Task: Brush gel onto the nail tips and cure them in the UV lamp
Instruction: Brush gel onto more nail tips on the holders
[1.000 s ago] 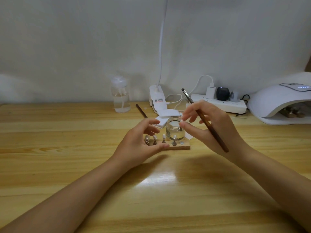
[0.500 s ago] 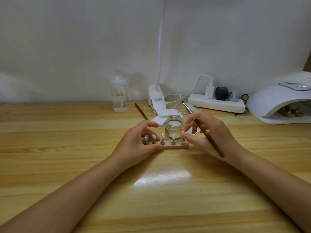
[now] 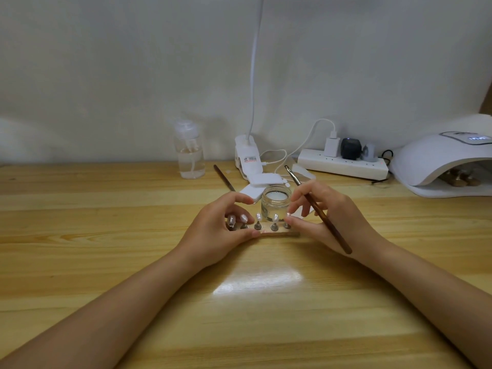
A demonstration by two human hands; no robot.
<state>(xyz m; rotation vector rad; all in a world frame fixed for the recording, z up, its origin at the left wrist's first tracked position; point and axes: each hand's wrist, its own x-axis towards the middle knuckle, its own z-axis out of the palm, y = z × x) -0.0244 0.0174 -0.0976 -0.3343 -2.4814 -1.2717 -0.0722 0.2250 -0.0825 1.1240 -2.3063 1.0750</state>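
A small wooden stand [image 3: 277, 233] with several nail tips [image 3: 258, 217] on metal pegs lies on the table in the middle. My left hand [image 3: 221, 233] curls round its left end, thumb at the front edge. My right hand [image 3: 327, 222] holds a brown gel brush [image 3: 319, 211] across the fingers, bristle end pointing up and away, while its thumb and fingertips touch the stand's right end. An open glass gel jar [image 3: 276, 202] stands just behind the stand. The white UV lamp [image 3: 439, 161] sits at the far right with another wooden stand inside.
A clear pump bottle [image 3: 190, 153] stands at the back left. A white clip lamp base [image 3: 247, 158], white pads [image 3: 263, 182], a second brush [image 3: 223, 177] and a power strip [image 3: 343, 163] with plugs lie behind the jar. The wooden table [image 3: 106, 235] stretches to both sides.
My right hand has come down from above the jar to the right end of the stand, brush still in it. My left hand has stayed on the left end.
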